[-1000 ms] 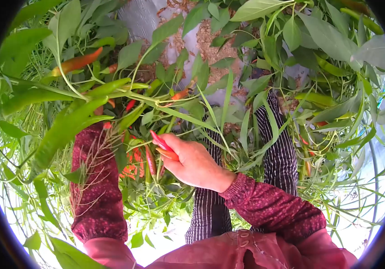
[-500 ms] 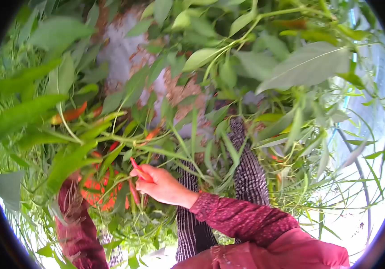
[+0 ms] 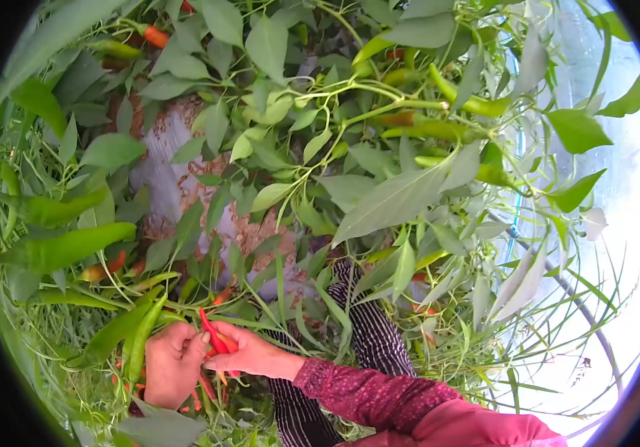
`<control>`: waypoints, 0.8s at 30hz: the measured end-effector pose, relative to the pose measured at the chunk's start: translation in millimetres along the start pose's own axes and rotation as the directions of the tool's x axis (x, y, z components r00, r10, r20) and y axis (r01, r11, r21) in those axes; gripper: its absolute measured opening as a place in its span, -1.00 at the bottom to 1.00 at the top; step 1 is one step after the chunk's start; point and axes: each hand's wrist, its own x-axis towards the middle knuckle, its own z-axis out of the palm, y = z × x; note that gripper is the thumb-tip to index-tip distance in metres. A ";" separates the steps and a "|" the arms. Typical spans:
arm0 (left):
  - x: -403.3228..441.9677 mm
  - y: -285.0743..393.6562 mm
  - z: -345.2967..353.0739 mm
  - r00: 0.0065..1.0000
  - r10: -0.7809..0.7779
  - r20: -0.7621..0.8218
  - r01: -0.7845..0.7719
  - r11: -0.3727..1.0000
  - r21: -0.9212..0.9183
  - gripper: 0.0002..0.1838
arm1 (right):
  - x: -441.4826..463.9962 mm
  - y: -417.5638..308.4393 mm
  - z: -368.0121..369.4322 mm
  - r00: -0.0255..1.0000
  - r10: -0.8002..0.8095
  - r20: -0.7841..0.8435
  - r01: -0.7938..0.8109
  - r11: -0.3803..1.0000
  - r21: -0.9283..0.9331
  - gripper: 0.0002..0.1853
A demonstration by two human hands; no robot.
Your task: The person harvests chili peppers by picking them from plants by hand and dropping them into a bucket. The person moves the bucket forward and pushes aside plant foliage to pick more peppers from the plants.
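Red peppers (image 3: 216,339) stick out of my right hand (image 3: 249,353), whose fingers are closed round them. Right beside it, my left hand (image 3: 173,366) has its thumb and fingers pinched together close to the peppers; whatever it may hold is too small to make out. A long green pepper (image 3: 141,339) hangs in front of my left hand. More red fruit shows low among the leaves below the two hands, partly hidden.
Leafy branches with green peppers (image 3: 439,128) spread across the top and right. An orange-red pepper (image 3: 155,36) hangs at the upper left. Striped trouser legs (image 3: 376,339) stand among the plants. A dark hose (image 3: 588,316) curves along the right.
The view has shifted, and both hands now appear lower and further left. My left hand, earlier hidden behind foliage, has come up beside my right hand, which still holds red peppers.
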 end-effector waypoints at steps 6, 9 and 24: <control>-14.7 30.7 9.7 0.980 0.199 -0.018 -0.161 0.838 0.521 -0.82 | -13.2 0.0 -17.3 0.998 0.028 -0.049 -0.033 0.995 -0.097 -0.49; -5.4 85.2 22.4 0.894 0.393 -0.214 -0.290 0.873 0.392 -0.81 | -47.0 -19.5 -32.1 0.989 0.000 -0.145 -0.001 1.000 -0.012 -0.55; 218.5 267.1 114.0 0.767 0.640 -0.040 -0.619 0.755 0.215 -0.40 | -171.2 -349.6 -40.2 0.443 -0.831 -0.336 -0.060 0.346 -0.936 -0.81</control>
